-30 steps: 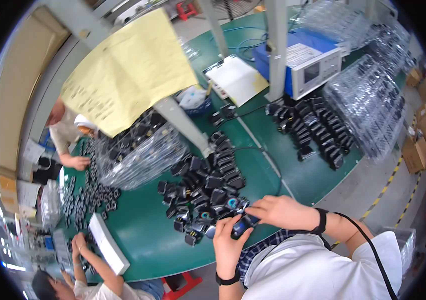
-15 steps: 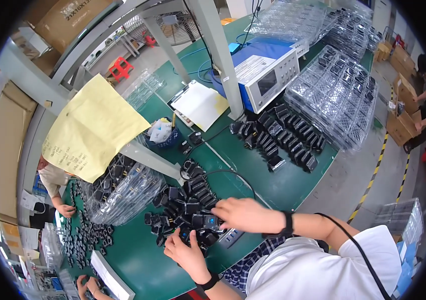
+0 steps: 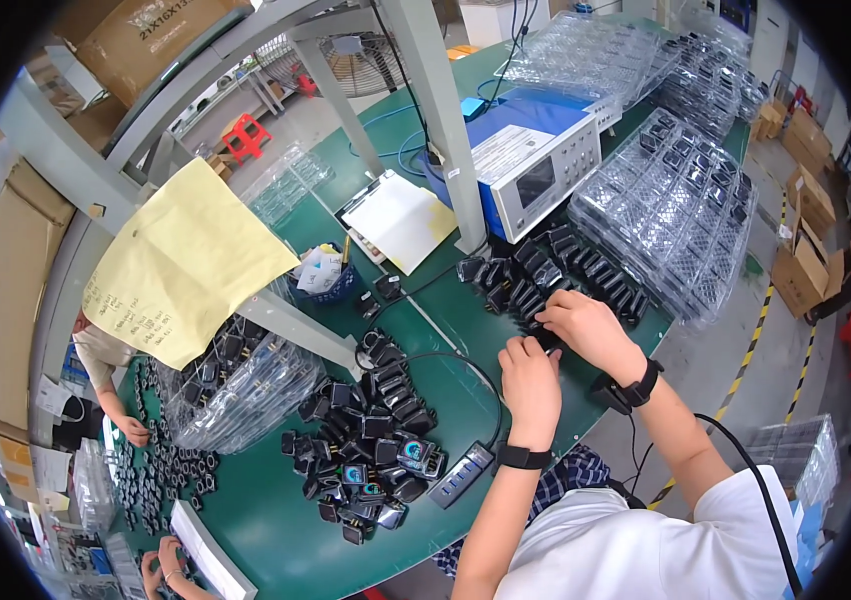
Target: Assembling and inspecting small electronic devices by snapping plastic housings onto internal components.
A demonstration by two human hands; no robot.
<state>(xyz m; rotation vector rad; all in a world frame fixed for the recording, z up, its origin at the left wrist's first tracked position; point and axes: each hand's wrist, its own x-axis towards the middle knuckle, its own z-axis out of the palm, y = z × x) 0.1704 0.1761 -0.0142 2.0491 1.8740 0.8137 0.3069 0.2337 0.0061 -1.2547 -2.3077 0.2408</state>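
My right hand [image 3: 594, 330], closed with fingers bent down, is at the near end of the rows of black smartwatches [image 3: 586, 262] on the green table. Close beside it, my left hand [image 3: 531, 388] is also closed, its fingertips almost meeting the right ones. A dark item shows in part between them; my fingers hide what it is. To the left lies a loose pile of black smartwatches [image 3: 378, 425], several with lit screens. One lit smartwatch [image 3: 414, 456] rests at the pile's right side.
A multi-port USB hub [image 3: 462, 475] sits by the pile, its black cable curving behind. Clear plastic trays [image 3: 666, 205] are stacked at right, beside a blue-and-white bench instrument [image 3: 541, 165]. A grey post [image 3: 446, 130] rises from the table. Another person's hand [image 3: 132, 431] is at far left.
Both my hands have left the smartwatch pile and moved right to the rows. The pile and its lit screens are now uncovered. The view has shifted slightly.
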